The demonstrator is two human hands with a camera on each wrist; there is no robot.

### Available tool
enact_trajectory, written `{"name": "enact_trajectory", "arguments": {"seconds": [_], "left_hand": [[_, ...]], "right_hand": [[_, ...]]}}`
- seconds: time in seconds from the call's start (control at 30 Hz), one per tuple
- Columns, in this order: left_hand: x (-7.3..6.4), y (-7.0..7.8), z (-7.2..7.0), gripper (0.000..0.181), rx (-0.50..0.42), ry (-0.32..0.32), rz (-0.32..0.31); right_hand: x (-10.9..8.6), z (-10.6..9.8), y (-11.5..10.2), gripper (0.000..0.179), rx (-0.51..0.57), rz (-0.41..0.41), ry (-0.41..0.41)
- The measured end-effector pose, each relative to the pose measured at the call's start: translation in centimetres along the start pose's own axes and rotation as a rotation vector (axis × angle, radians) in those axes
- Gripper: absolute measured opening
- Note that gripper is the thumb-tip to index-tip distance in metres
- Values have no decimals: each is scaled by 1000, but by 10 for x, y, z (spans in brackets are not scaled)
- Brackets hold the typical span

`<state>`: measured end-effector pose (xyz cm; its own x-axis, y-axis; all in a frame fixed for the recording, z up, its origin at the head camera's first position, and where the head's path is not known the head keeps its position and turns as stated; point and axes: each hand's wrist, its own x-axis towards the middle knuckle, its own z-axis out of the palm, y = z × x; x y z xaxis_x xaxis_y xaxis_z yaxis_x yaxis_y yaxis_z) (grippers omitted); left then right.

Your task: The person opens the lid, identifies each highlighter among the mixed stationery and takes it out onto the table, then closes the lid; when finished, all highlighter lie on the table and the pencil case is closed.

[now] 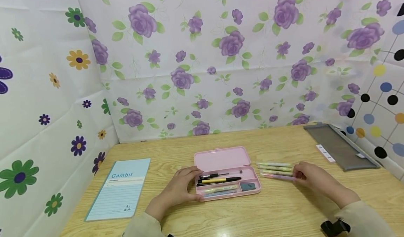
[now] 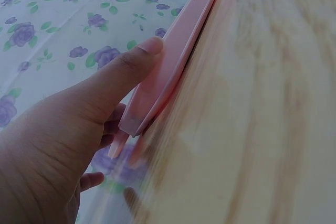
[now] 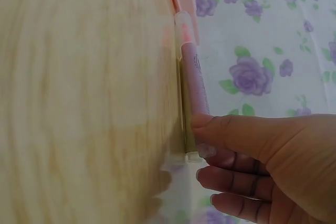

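Note:
An open pink pencil case [image 1: 259, 188] sits mid-table, its lid [image 1: 221, 158] folded back. My left hand [image 1: 179, 188] grips its left end. The thumb presses the front wall in the left wrist view, with the other fingers around the end. Inside lie a black pen [image 1: 209, 176], a yellow-and-black pen [image 1: 219, 181], a pale highlighter [image 1: 221, 189] and a blue-grey eraser [image 1: 248, 187]. To the right, my right hand [image 1: 310, 176] pinches the end of a purple highlighter [image 3: 195, 77] between thumb and fingers. Several yellow-green highlighters [image 1: 274, 168] lie side by side behind it.
A light blue notebook [image 1: 121, 191] lies at the table's left. On the right are a grey mesh pouch [image 1: 344, 149] and a small white-and-pink strip [image 1: 325, 153]. Flowered cloth [image 1: 208, 54] hangs behind the wooden table [image 1: 246, 219].

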<state>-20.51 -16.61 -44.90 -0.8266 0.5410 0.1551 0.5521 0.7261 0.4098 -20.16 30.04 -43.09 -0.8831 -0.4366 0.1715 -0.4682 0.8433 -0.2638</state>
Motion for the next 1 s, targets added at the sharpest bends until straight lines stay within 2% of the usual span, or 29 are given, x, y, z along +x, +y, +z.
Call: {"name": "enact_trajectory", "arguments": {"seconds": [0.3, 1.0], "left_hand": [[0, -1, 1, 87, 4, -2, 1], [0, -1, 1, 87, 3, 1, 5]], "right_hand": [[-2, 2, 1, 18, -31, -1, -6], [-4, -2, 1, 14, -2, 2, -13]]}}
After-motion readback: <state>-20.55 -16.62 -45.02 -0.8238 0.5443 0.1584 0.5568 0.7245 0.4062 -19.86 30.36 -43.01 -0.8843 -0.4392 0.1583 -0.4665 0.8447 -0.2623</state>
